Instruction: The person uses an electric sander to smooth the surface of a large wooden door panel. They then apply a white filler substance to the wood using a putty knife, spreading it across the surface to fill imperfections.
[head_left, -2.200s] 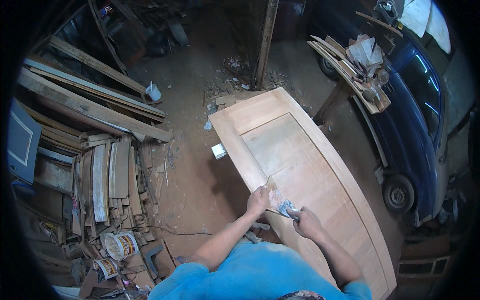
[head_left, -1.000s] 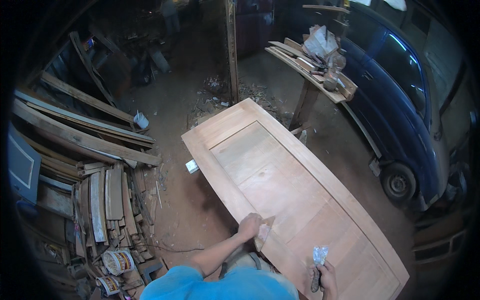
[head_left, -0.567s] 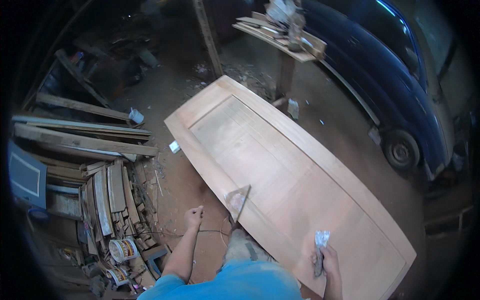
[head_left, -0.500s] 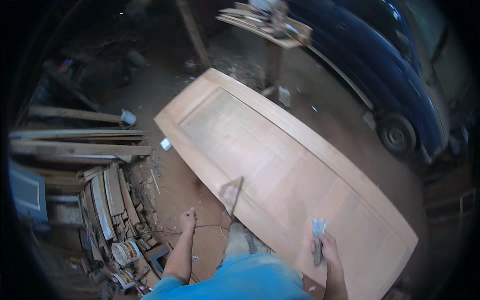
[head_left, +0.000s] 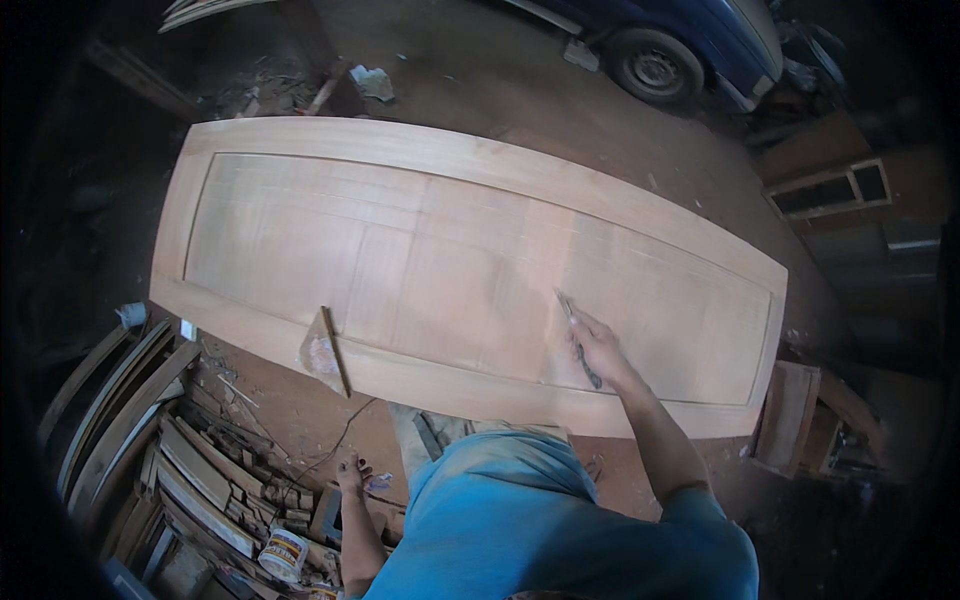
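Note:
A pale wooden door [head_left: 460, 140] with a recessed panel lies crosswise in front of me. My right hand [head_left: 595, 345] grips a putty knife [head_left: 566, 305] over the right-middle of the panel, its blade at or very near the wood. A small triangular board [head_left: 322, 355] smeared with pale paste rests on the door's near edge, left of centre. My left hand [head_left: 353, 472] hangs below that edge beside my body, fingers loosely apart, holding nothing that I can see.
Stacked planks and offcuts [head_left: 200, 460] crowd the lower left, with a white bucket [head_left: 283, 555] among them and a cord on the floor. A dark blue vehicle [head_left: 720, 40] stands beyond the door. Wooden frames and boards [head_left: 820, 200] lie at the right.
My left hand has let go of the triangular board and dropped beside me. The view has swung round toward the door, and my right hand has carried the knife onto the panel's middle.

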